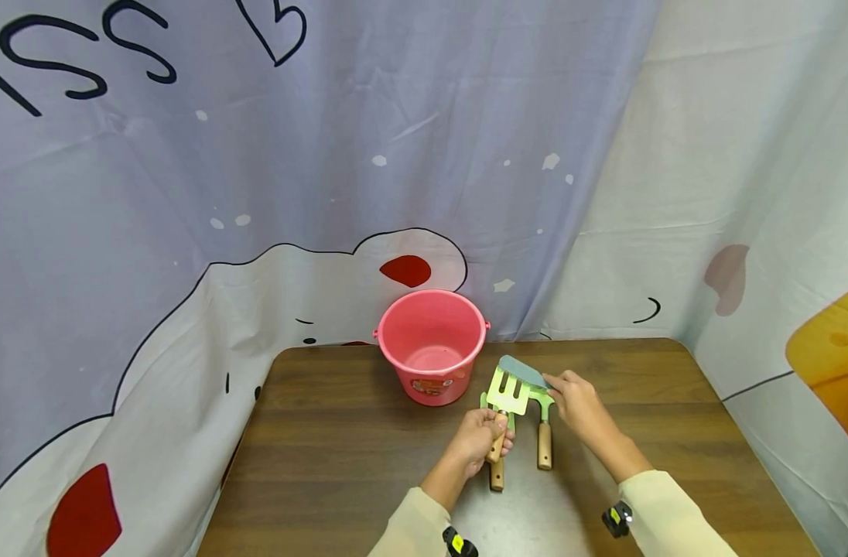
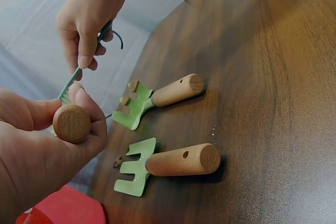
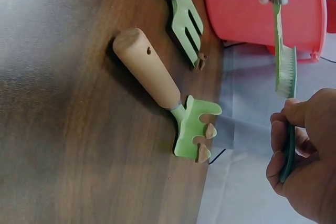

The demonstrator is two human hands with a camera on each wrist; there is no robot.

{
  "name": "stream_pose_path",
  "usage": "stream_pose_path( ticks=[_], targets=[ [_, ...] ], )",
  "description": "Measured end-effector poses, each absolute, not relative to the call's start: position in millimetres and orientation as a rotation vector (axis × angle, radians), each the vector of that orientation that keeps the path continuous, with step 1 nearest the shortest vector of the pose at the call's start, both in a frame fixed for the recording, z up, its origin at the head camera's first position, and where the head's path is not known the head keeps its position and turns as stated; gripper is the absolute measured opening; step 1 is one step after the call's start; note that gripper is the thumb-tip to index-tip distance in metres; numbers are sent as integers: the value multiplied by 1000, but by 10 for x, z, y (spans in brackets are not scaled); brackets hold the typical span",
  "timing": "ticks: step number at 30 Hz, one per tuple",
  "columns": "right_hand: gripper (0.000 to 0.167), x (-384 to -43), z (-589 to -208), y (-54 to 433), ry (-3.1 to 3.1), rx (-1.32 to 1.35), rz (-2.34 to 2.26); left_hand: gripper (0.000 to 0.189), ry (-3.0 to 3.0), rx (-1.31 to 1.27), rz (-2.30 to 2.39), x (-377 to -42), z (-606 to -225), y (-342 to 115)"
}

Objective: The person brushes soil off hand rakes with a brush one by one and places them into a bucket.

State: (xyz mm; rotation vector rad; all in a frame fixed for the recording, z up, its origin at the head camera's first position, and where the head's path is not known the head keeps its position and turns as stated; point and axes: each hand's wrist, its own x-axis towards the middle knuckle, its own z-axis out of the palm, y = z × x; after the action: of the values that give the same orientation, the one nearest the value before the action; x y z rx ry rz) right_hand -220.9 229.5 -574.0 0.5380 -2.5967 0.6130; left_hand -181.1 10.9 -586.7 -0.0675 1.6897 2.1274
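In the head view my left hand [image 1: 474, 439] grips the wooden handle of a light green garden hand fork [image 1: 507, 396], its tines pointing up and away. My right hand [image 1: 583, 404] holds a teal brush [image 1: 523, 370] by its handle. In the right wrist view the brush's white bristles [image 3: 286, 72] lie against the flat of the fork's head. On the table beneath, a small green hand rake [image 3: 197, 129] and a second green fork [image 3: 186, 27] lie side by side, wooden handles towards me. Brown bits [image 3: 203, 153] cling to the rake's tines, and more sit at the second fork's tips.
A pink bucket [image 1: 408, 371] stands at the table's back edge, left of the tools, with its open top showing. Behind the wooden table [image 1: 326, 464] hangs a printed curtain [image 1: 312, 155]. Small pale specks [image 2: 213, 129] dot the tabletop near the handles.
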Motion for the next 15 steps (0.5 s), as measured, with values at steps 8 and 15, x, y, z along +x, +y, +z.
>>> stream_pose_path(
  ticks=[8, 15],
  targets=[
    [28, -2292, -5726, 2298, -2672, 460, 645, 9, 1699, 7, 2142, -1784, -5863, 83],
    [28, -2332, -5732, 2323, -2702, 375, 685, 16, 1667, -84, 2126, -1780, -5893, 105]
  ],
)
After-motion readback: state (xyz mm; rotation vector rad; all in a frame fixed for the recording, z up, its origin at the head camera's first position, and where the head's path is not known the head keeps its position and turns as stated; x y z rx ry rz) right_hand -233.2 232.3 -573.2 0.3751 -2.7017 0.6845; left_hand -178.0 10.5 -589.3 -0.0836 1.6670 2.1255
